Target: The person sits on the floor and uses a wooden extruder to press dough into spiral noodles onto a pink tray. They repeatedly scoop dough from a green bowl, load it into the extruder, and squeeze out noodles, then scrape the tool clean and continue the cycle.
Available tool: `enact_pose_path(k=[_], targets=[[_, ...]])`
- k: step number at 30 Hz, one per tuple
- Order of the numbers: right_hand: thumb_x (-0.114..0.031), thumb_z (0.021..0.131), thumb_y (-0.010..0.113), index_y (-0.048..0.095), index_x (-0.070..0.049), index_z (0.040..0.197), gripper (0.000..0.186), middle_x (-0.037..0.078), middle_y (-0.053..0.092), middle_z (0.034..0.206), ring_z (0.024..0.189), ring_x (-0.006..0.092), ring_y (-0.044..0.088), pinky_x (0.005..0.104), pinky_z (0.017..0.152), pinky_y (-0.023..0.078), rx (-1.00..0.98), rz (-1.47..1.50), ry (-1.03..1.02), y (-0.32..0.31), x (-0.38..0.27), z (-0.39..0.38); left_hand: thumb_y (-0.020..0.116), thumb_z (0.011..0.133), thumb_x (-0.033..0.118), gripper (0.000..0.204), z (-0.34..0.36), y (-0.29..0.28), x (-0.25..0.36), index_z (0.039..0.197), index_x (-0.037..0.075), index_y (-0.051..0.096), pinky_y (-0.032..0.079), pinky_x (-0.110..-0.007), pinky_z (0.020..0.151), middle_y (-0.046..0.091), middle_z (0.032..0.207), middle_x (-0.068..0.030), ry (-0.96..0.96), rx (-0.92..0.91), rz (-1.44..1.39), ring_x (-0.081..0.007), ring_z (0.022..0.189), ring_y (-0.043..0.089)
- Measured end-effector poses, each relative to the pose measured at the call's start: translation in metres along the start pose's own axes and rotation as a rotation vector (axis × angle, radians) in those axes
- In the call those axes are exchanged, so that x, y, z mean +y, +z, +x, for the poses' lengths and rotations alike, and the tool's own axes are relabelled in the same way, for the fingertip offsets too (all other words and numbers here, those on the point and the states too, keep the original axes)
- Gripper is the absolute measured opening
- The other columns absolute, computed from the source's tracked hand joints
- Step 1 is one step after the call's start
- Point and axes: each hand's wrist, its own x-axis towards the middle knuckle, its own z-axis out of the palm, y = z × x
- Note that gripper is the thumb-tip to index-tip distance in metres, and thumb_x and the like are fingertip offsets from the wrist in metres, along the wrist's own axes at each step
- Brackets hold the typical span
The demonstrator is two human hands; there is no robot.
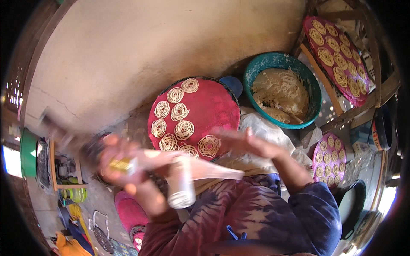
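My left hand [121,164] is wrapped around a long tool with a dark end and a brass-coloured band. Motion blurs it, so its kind is unclear. Beside that hand, a whitish cylinder [181,183] and a pale, tapering piece extend over my lap; how they join the tool does not show. My right hand [252,143] is empty, its blurred fingers stretched out over the right edge of a round pink tray [209,106]. Several coiled nests of pale dough strands [184,129] lie on that tray, mostly along its left and near side.
A green basin [318,102] of pale dough stands behind on the right, with a small blue bowl [232,85] nearby. More pink trays of nests [337,59] lean at the far right and lie [329,160] lower right. A dark tub [352,205] sits beside me.
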Motion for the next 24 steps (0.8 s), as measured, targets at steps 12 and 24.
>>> enact_pose_path(k=[12,24], targets=[[-0.072,0.092,0.039,0.038,-0.003,0.138,0.083,0.008,0.056,0.082,0.046,0.0140,0.048,0.0250,0.042,0.042,0.471,-0.250,-0.093,0.039,-0.034,-0.010,0.073,0.081,0.014,0.038,-0.026,-0.008,-0.064,0.117,0.007,0.064,0.053,-0.032,0.082,0.068,0.101,-0.0081,0.194,-0.495,1.594,-0.0198,0.091,0.067],[-0.056,0.082,0.068,0.026,0.002,0.149,0.098,0.027,0.064,0.102,0.080,0.0441,0.067,0.0472,0.071,0.056,0.051,-1.529,-0.181,0.082,-0.096,0.014,0.069,0.091,0.027,0.049,-0.032,0.043,-0.075,0.134,0.009,0.054,0.041,-0.038,0.105,0.057,0.134,-0.0113,-0.612,-0.684,0.953,-0.0245,0.126,0.053]])
